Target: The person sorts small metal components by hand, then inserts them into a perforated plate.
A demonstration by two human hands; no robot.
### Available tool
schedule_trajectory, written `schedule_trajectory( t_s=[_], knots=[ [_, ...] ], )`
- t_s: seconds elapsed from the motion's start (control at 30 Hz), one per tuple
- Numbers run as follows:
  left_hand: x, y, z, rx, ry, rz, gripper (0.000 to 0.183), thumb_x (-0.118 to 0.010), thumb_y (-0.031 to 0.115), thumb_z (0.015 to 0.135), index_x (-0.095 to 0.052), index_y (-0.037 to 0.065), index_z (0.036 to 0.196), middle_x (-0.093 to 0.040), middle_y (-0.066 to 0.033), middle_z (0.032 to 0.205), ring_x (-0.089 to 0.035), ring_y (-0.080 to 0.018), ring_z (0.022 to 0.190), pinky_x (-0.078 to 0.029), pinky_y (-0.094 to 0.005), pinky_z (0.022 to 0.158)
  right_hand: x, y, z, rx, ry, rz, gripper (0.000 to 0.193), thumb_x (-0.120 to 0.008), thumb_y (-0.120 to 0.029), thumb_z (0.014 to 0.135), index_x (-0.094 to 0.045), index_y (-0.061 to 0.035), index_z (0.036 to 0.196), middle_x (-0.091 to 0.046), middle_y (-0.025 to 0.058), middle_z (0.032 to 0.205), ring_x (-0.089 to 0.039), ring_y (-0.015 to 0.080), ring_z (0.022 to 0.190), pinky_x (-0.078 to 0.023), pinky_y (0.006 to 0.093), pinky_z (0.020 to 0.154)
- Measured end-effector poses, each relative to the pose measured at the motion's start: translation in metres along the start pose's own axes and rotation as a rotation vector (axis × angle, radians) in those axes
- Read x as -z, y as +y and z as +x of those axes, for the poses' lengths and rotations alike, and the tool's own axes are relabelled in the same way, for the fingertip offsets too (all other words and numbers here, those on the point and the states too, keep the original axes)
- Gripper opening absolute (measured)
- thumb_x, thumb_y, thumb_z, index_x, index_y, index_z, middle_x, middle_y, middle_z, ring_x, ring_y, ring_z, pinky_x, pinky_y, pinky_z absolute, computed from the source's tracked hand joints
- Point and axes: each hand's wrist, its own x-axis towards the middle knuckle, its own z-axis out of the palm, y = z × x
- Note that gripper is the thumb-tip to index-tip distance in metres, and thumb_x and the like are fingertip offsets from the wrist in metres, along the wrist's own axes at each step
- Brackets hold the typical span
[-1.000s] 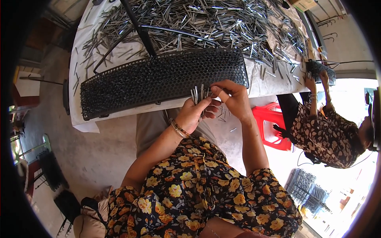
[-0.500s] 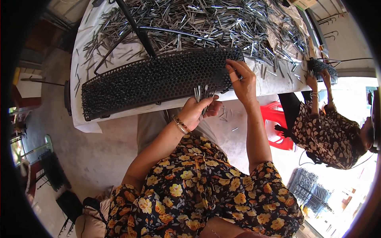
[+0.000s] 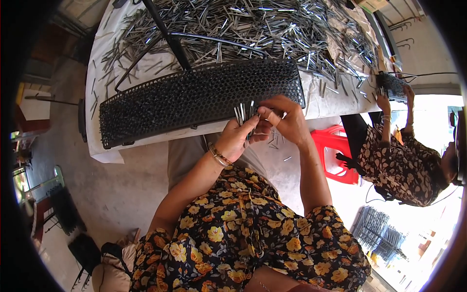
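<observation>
My left hand (image 3: 232,140) is closed around a bunch of thin metal strips (image 3: 241,112), their ends sticking up past the thumb. At the same bunch, my right hand (image 3: 288,122) has its thumb and fingers drawn together in a pinch; whatever is between the fingertips is hidden. Just beyond both hands lies a long black panel full of holes (image 3: 214,104), along the table's near edge. Many short dark pieces stand in its left and middle holes, while bare holes show toward its right end. A thin black rod frame (image 3: 177,51) rises behind the panel.
Loose metal strips (image 3: 228,31) are heaped over the white-covered table (image 3: 101,73). To the right, another person's hands (image 3: 384,101) work at a similar dark panel (image 3: 393,86). A red plastic stool (image 3: 331,151) stands between us. Black racks (image 3: 63,209) stand at the lower left.
My right hand has come down and left, from the panel's right end to the strips in my left hand. My left hand has barely moved. The panel's right end has shifted slightly.
</observation>
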Motion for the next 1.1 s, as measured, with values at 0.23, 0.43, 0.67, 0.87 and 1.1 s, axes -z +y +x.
schedule_trajectory(
  t_s=[0.23,0.43,0.67,0.87,1.1],
  knots=[
    [-0.003,-0.005,-0.001,0.06,0.04,0.038,0.027,-0.048,0.023,0.094,-0.057,0.002,0.108,-0.063,-0.0094,0.097,-0.063,-0.0166,0.087,-0.056,-0.0316,0.072,0.004,0.018,-0.006,-0.211,0.033,0.287,0.021,-0.065,-0.016,0.083,-0.065,0.0023,0.094,-0.064,0.0053,0.081,-0.055,0.0081,0.068,-0.045,0.0235,0.059],
    [-0.002,-0.007,0.004,0.104,-0.004,0.095,0.029,-0.047,0.024,0.095,-0.057,0.002,0.109,-0.063,-0.0081,0.095,-0.063,-0.0155,0.085,-0.056,-0.0319,0.072,0.028,0.019,0.021,-0.089,0.436,0.253,0.021,-0.061,-0.014,0.087,-0.064,0.0023,0.099,-0.062,0.0023,0.079,-0.053,0.0074,0.066,-0.044,0.0211,0.061],
    [0.004,-0.012,0.002,0.133,-0.001,0.115,0.031,-0.047,0.026,0.094,-0.056,0.003,0.113,-0.063,-0.007,0.099,-0.06,-0.014,0.088,-0.051,-0.0311,0.075,0.027,0.033,0.036,0.156,0.384,-0.119,0.016,-0.057,-0.009,0.086,-0.063,-0.0012,0.1,-0.059,0.0048,0.08,-0.055,0.0101,0.066,-0.043,0.0225,0.061],
    [0.004,-0.013,0.002,0.115,0.018,0.091,0.028,-0.047,0.024,0.094,-0.058,0.001,0.108,-0.063,-0.0075,0.092,-0.062,-0.0148,0.083,-0.055,-0.0313,0.071,0.029,0.035,0.038,0.275,0.332,-0.169,0.016,-0.055,-0.006,0.087,-0.062,-0.0009,0.1,-0.06,0.0083,0.086,-0.057,0.0133,0.07,-0.045,0.0248,0.065],
    [0.008,-0.011,0.004,0.168,-0.004,0.053,0.032,-0.047,0.025,0.094,-0.056,0.001,0.112,-0.063,-0.0078,0.098,-0.061,-0.0145,0.087,-0.052,-0.0298,0.074,0.038,0.036,0.039,0.418,0.284,-0.344,0.015,-0.055,-0.006,0.086,-0.062,-0.0016,0.099,-0.061,0.0107,0.088,-0.058,0.0206,0.075,-0.046,0.0279,0.068]
  ],
)
